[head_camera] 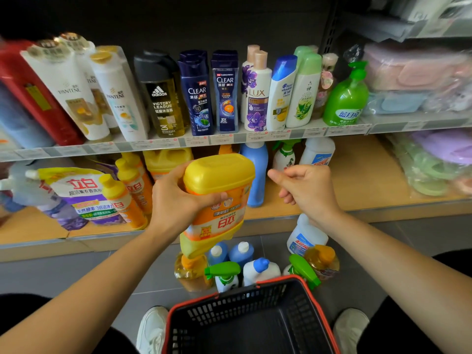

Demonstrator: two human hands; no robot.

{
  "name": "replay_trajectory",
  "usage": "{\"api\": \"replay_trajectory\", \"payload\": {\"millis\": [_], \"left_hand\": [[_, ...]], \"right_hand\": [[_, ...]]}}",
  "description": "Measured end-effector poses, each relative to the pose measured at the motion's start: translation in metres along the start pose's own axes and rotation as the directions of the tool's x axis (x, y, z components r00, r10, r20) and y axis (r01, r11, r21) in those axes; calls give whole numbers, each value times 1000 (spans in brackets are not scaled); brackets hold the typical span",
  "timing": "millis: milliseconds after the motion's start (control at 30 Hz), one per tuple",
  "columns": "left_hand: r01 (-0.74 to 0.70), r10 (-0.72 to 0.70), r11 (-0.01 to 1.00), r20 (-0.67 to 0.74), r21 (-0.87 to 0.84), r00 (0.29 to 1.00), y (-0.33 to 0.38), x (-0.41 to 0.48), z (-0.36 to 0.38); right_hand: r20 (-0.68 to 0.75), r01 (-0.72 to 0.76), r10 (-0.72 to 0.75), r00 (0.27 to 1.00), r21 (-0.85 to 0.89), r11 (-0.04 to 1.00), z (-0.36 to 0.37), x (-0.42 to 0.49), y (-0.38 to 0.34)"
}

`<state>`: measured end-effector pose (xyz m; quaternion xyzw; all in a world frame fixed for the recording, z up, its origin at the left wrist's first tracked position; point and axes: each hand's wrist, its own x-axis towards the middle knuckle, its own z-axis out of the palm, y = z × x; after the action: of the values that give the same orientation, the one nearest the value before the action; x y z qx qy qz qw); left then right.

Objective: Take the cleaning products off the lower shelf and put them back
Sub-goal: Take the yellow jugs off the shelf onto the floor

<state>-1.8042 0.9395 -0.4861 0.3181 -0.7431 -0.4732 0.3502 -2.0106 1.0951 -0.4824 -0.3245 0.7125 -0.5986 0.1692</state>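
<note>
The long pale-wood lower shelf (357, 180) is where we are working, and it carries cleaning products on either side of a bare stretch in the middle. Below it lies the grey tiled floor (76, 274), with the black mesh shopping basket with a red rim (229, 312) between our shoes. Just beyond the basket stands a cluster of blue, white, green-triggered and amber bottles (260, 270).

The big orange plastic detergent tub with the yellow lid (219, 175) hangs tilted in the air, in front of the shelf's edge and above that cluster. Our left hand (176, 200) grasps it alone, fingers (178, 172) wrapped over the lid's side and thumb across the label. Our right hand (309, 187) is near but apart from the tub, loosely curled around nothing.

The tub looks heavy for a one-sided hold, so we judge it best to bring the right hand under its base and level it. Then we slide it in base first, clear of the tall blue plastic bottle (256, 175) on one side and the slim orange bottles with yellow caps (132, 185) on the other, so nothing topples.
</note>
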Motion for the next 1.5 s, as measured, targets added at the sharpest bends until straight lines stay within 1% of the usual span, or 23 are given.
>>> {"api": "replay_trajectory", "payload": {"millis": [67,200,300,367,433,467,533,600,633,667,700,733,800,867,900,933,1067,1133,1200,1300,1400,1467,1500], "left_hand": [[24,-24,998,-6,-52,1000,-2,0,-2],[81,-80,983,10,-163,997,-4,-1,-6],[119,-121,963,10,-241,993,-6,-2,-10],[137,-143,945,2,-296,990,-8,-4,-14],[156,-173,927,-18,-340,985,-10,-5,-19],[171,-196,916,-31,-364,980,-12,-6,-22],[203,-247,888,-56,-412,967,-15,-6,-29],[232,-297,857,-73,-459,952,-19,-5,-37],[249,-323,836,-72,-489,944,-22,-5,-40],[266,-348,811,-65,-521,935,-24,-5,-43],[280,-372,785,-59,-552,926,-26,-5,-45],[292,-397,760,-59,-581,916,-27,-6,-46],[311,-448,715,-69,-626,891,-31,-7,-47],[329,-489,682,-72,-653,870,-38,-7,-49],[343,-500,676,-65,-652,863,-41,-6,-51],[362,-504,680,-48,-637,862,-44,-6,-53],[444,-474,691,106,-571,874,-61,-3,-54],[525,-533,678,147,-515,833,-70,-1,-57],[616,-608,683,161,-393,777,-82,-3,-60],[679,-634,685,245,-265,734,-103,-14,-50],[712,-640,676,327,-189,695,-118,-28,-34],[694,-630,718,374,-51,680,-129,-36,-31],[654,-616,755,389,45,685,-135,-39,-31]], "right_hand": [[13,-3,3,1000,-3,1000,3,3,2],[127,35,-40,991,41,999,11,7,7],[195,61,-62,979,9,998,16,8,14],[211,21,-10,977,-53,998,21,10,20],[260,-127,151,954,-107,986,28,9,27],[308,-220,253,917,-136,966,32,7,31],[434,-389,438,787,-202,899,39,-1,42],[553,-456,524,648,-269,848,47,-10,52],[591,-464,532,607,-280,841,51,-13,55],[614,-484,528,588,-256,837,54,-16,57],[634,-532,516,576,-188,826,58,-18,59],[656,-607,507,559,-92,789,62,-20,59],[723,-756,486,491,76,650,70,-28,56],[781,-825,458,425,126,552,77,-40,55],[789,-832,446,424,144,535,81,-47,55],[779,-826,438,449,175,536,84,-50,56],[639,-730,439,632,300,614,88,-47,55],[575,-679,435,693,319,661,83,-37,53],[520,-632,419,744,344,695,75,-21,50],[468,-521,323,823,392,758,69,6,39],[461,-346,181,869,303,888,71,21,29],[507,-228,90,857,217,949,78,23,25],[523,-185,69,849,172,968,83,23,25]]}}
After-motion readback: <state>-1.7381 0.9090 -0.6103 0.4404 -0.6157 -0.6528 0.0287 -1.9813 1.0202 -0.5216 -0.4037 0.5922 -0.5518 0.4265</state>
